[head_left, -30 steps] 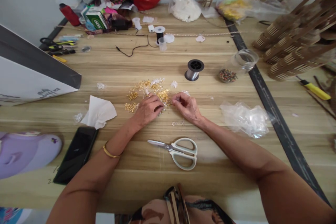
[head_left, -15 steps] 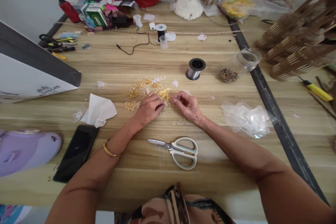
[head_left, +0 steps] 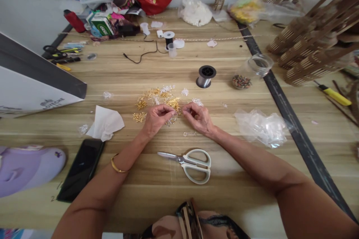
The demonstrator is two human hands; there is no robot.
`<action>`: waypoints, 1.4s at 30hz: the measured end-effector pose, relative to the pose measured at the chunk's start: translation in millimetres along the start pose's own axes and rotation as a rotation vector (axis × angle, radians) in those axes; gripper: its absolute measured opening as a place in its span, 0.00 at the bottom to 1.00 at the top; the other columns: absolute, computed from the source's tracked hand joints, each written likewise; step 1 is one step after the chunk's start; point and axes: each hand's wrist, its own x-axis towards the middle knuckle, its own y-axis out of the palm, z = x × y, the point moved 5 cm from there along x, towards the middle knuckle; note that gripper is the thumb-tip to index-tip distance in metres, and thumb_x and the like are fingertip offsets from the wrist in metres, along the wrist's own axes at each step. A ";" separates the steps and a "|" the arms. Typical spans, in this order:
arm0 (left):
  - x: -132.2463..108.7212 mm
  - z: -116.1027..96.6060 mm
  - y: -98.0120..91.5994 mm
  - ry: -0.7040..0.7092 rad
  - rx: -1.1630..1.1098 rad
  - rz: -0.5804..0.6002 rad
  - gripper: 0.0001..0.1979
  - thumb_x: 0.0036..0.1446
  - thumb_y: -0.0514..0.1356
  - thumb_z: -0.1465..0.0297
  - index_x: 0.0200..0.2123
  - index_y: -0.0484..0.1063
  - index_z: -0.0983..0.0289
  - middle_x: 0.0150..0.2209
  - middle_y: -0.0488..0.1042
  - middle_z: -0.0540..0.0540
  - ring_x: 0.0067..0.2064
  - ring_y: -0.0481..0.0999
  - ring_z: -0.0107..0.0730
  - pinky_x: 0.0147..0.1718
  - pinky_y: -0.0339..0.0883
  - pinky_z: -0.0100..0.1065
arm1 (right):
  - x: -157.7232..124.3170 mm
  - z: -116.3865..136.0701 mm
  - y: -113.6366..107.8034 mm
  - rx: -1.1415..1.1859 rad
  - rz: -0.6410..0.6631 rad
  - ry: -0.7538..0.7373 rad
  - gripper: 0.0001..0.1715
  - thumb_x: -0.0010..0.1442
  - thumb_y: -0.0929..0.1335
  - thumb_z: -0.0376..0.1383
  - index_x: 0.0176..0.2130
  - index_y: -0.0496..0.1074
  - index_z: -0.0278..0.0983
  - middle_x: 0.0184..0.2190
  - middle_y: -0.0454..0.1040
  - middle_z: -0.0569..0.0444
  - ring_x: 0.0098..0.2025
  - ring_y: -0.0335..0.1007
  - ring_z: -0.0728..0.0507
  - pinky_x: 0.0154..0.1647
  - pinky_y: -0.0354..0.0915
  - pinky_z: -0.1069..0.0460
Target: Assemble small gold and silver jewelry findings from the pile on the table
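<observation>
My left hand (head_left: 157,119) and my right hand (head_left: 198,117) rest on a wooden table (head_left: 157,190), fingertips pinched and facing each other. Between and behind them lies a heap of small gold and silver jewellery findings (head_left: 157,99). What each pinch holds is too small to name. A short silver chain piece (head_left: 190,133) lies just under my right wrist. White-handled scissors (head_left: 188,161) lie shut on the table nearer to me. A gold bangle (head_left: 116,166) is on my left wrist.
A wire spool (head_left: 206,76) and a tipped glass jar of beads (head_left: 251,71) stand beyond my right hand. A crumpled plastic bag (head_left: 260,127) lies right; a tissue (head_left: 106,123), a black phone (head_left: 81,168) and a white box (head_left: 30,82) lie left. Wooden racks (head_left: 314,52) fill the far right.
Both hands have drawn their fingertips up into tighter pinches at the near edge of the heap. The camera has tilted slightly, shifting the scene down.
</observation>
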 end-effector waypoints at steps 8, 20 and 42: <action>-1.2 10.9 2.2 -0.185 -0.192 -0.009 0.13 0.41 0.71 0.65 0.29 0.77 0.66 0.28 0.79 0.52 0.31 0.77 0.30 0.35 0.70 0.29 | -5.0 5.6 3.0 -0.083 0.036 -0.151 0.05 0.62 0.64 0.34 0.35 0.68 0.35 0.25 0.68 0.57 0.22 0.58 0.53 0.22 0.58 0.57; -2.3 9.1 4.5 -0.207 -0.201 0.017 0.13 0.39 0.72 0.65 0.28 0.78 0.65 0.28 0.79 0.53 0.32 0.77 0.30 0.35 0.69 0.29 | -7.2 6.4 4.4 -0.159 0.013 -0.242 0.04 0.63 0.64 0.34 0.36 0.68 0.36 0.27 0.69 0.56 0.24 0.60 0.53 0.25 0.60 0.56; -3.3 2.6 7.5 -0.200 -0.168 0.042 0.13 0.39 0.71 0.64 0.28 0.78 0.66 0.27 0.79 0.53 0.31 0.76 0.29 0.34 0.69 0.29 | -8.6 14.4 4.5 -0.174 0.014 -0.341 0.01 0.62 0.64 0.31 0.37 0.66 0.36 0.28 0.70 0.55 0.26 0.62 0.51 0.26 0.61 0.56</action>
